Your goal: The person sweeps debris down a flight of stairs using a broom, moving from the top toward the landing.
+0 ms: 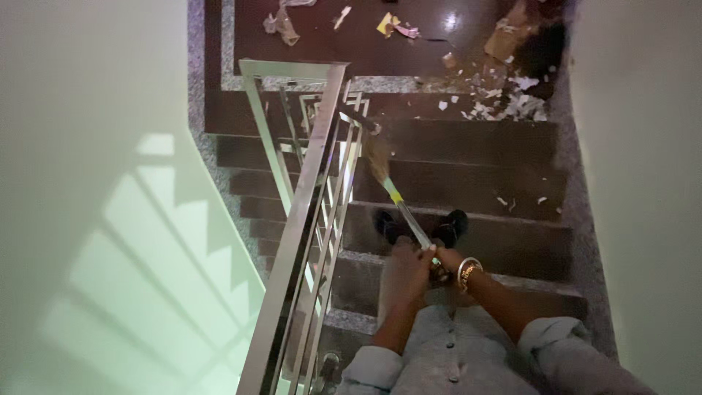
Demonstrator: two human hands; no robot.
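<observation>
both hands, left hand (404, 272) and right hand (447, 261), are clamped on a broom (395, 194) angled down dark stairs (475, 186) beside a steel railing (307, 190); paper scraps (504, 102) are scattered below.

Broom head (378, 162) blurred — right hand (447, 262) mostly hidden behind left hand (406, 272).

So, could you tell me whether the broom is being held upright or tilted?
Tilted: the broom slants from both hands, left hand and right hand, down to bristles on a lower step.

Dark stone stairs (468, 186), steel railing (307, 197), pale sunlit walls (88, 183).
</observation>
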